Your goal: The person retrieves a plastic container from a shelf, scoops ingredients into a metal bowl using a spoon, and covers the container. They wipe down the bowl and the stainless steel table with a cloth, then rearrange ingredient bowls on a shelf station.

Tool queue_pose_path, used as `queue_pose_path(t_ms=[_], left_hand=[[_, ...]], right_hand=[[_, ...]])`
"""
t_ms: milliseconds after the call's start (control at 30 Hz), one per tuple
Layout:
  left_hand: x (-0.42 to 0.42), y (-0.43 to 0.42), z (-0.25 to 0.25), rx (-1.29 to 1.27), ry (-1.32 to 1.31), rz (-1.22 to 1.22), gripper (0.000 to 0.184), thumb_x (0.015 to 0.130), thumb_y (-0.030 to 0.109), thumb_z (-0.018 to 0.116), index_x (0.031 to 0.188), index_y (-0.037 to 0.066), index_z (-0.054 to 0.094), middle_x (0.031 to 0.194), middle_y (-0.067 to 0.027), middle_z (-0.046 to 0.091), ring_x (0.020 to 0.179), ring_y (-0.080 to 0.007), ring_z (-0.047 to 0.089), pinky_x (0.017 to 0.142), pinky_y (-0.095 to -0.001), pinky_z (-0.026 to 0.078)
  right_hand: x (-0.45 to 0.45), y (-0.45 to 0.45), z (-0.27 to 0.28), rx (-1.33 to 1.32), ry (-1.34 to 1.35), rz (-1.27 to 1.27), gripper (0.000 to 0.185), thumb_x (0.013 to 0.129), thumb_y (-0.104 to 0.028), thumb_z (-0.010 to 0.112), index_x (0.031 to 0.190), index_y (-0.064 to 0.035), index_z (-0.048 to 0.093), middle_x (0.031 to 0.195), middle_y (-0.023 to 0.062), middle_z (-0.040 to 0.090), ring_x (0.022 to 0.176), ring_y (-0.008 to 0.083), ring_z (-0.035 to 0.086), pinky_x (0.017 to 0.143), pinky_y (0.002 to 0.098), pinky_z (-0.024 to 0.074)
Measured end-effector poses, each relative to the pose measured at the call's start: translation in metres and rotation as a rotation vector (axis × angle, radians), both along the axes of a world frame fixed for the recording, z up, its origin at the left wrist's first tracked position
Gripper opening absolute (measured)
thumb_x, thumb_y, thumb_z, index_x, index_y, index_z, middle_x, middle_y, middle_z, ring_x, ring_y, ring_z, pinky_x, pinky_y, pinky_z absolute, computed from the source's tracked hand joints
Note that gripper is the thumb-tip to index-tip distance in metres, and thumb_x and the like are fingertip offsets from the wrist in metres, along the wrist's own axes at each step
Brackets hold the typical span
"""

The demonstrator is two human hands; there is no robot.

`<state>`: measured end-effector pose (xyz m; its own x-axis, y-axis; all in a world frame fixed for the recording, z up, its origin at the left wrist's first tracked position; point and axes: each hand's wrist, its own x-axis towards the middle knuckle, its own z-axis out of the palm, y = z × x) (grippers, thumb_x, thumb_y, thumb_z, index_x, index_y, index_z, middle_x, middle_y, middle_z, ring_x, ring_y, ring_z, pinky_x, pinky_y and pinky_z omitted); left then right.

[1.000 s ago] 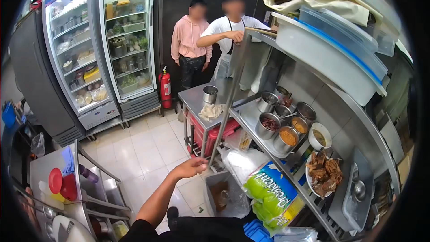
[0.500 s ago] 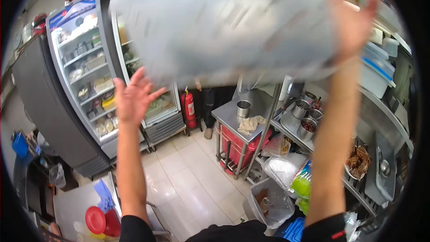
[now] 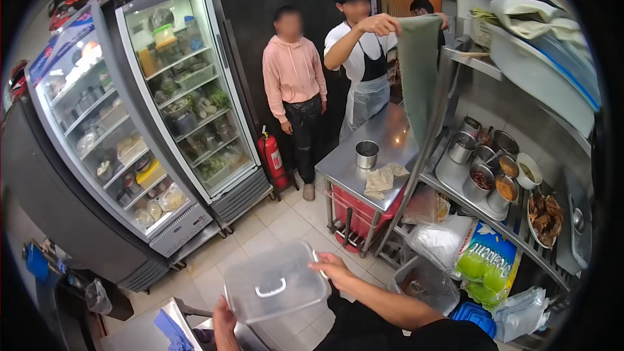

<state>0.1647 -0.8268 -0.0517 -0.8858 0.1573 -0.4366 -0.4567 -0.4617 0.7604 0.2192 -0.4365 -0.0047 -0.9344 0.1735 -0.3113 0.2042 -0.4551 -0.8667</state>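
Observation:
A clear rectangular plastic container (image 3: 276, 283) with a white handle showing in its middle is held low in front of my body. My left hand (image 3: 224, 317) grips its left edge near the bottom corner. At the opposite side, my right hand (image 3: 333, 268) closes on the right edge, by a white clip or handle. The container hangs above the tiled floor, tilted somewhat, and nothing is clearly visible inside.
Two people stand beyond the steel table (image 3: 351, 156); one holds up a green cloth (image 3: 419, 71). A metal pot (image 3: 366, 154) and pale cloth (image 3: 386, 181) lie on it. Glass-door fridges (image 3: 188, 91) stand left, a loaded shelf (image 3: 487, 211) right, a fire extinguisher (image 3: 273, 159) between.
The large translucent object has come down from overhead to waist height, with both hands now on it. The person in the apron now holds a green cloth up.

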Motion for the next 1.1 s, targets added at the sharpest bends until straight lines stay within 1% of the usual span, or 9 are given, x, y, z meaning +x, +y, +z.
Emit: queue_pose_path(t_ms=[67,133,400,467,500,700,833,967,1100], left_hand=[[0.005,0.006,-0.032,-0.161,-0.075,-0.030,0.046,0.088,0.039,0.056,0.114,0.000,0.056,0.107,-0.0108,0.062,0.099,-0.0266,0.059,0.090,-0.0400,0.045],[-0.011,0.016,-0.049,-0.685,-0.293,0.032,0.038,0.090,0.031,0.055,0.107,-0.003,0.057,0.093,-0.0068,0.063,0.082,-0.0203,0.060,0.075,-0.0332,0.048],[-0.183,0.037,-0.097,-0.880,0.046,0.196,0.027,0.093,0.021,0.045,0.081,0.001,0.060,0.071,-0.0005,0.054,0.062,-0.0109,0.046,0.055,-0.0284,0.038],[-0.227,0.055,-0.080,-0.619,0.170,0.320,0.028,0.093,0.022,0.046,0.078,0.002,0.059,0.067,0.0015,0.050,0.060,-0.0101,0.042,0.054,-0.0286,0.035],[-0.220,0.129,0.029,-0.624,0.223,0.288,0.030,0.093,0.024,0.043,0.091,0.001,0.060,0.078,-0.0040,0.059,0.068,-0.0147,0.052,0.062,-0.0297,0.042],[-0.346,0.238,0.119,0.102,0.057,0.128,0.037,0.091,0.019,0.034,0.111,-0.002,0.058,0.111,-0.0188,0.061,0.102,-0.0306,0.059,0.092,-0.0421,0.047],[-0.445,0.316,0.103,0.338,-0.011,-0.134,0.038,0.082,0.013,0.042,0.112,-0.006,0.056,0.111,-0.0200,0.061,0.101,-0.0320,0.060,0.092,-0.0442,0.047],[-0.535,0.419,0.061,0.442,-0.163,-0.265,0.040,0.077,0.012,0.046,0.110,-0.008,0.056,0.109,-0.0212,0.062,0.103,-0.0317,0.059,0.096,-0.0456,0.045],[-0.604,0.534,-0.019,0.566,-0.126,-0.495,0.034,0.092,0.016,0.042,0.123,0.011,0.051,0.116,-0.0082,0.059,0.107,-0.0241,0.056,0.096,-0.0434,0.043]], right_hand=[[-0.012,0.003,-0.015,0.030,-0.020,-0.050,0.064,0.073,-0.018,0.078,0.122,0.0065,0.045,0.098,0.0075,0.060,0.083,0.0133,0.057,0.070,0.0235,0.0447],[-0.038,0.018,-0.023,0.097,-0.184,0.045,0.061,0.078,-0.018,0.074,0.124,0.0056,0.043,0.111,0.0135,0.056,0.097,0.0182,0.056,0.079,0.0271,0.0448],[-0.177,0.102,-0.003,0.185,-0.043,0.096,0.051,0.081,-0.010,0.070,0.123,0.0059,0.046,0.095,0.0067,0.063,0.084,0.0111,0.059,0.074,0.0249,0.0473],[-0.210,0.129,0.013,0.230,0.114,0.172,0.043,0.082,-0.004,0.066,0.120,0.0060,0.049,0.094,0.0052,0.063,0.082,0.0092,0.058,0.073,0.0226,0.0471],[-0.230,0.140,0.010,0.213,0.179,0.136,0.039,0.083,-0.005,0.065,0.118,0.0054,0.051,0.092,0.0040,0.063,0.081,0.0090,0.058,0.072,0.0225,0.0475],[-0.310,0.228,0.070,0.049,0.251,0.028,0.025,0.087,-0.010,0.057,0.110,0.0004,0.058,0.089,0.0015,0.063,0.076,0.0054,0.057,0.063,0.0200,0.0463],[-0.365,0.307,0.076,-0.341,0.344,-0.116,0.025,0.086,-0.011,0.055,0.110,-0.0023,0.058,0.091,0.0022,0.061,0.078,0.0095,0.060,0.060,0.0216,0.0465],[-0.433,0.413,0.053,-0.524,0.287,-0.254,0.024,0.088,-0.015,0.053,0.109,-0.0033,0.059,0.094,0.0064,0.064,0.089,0.0192,0.062,0.079,0.0331,0.0506],[-0.464,0.527,0.020,0.055,0.004,-0.436,0.024,0.091,-0.020,0.052,0.107,-0.0036,0.060,0.093,0.0074,0.064,0.084,0.0171,0.061,0.078,0.0335,0.0492]])
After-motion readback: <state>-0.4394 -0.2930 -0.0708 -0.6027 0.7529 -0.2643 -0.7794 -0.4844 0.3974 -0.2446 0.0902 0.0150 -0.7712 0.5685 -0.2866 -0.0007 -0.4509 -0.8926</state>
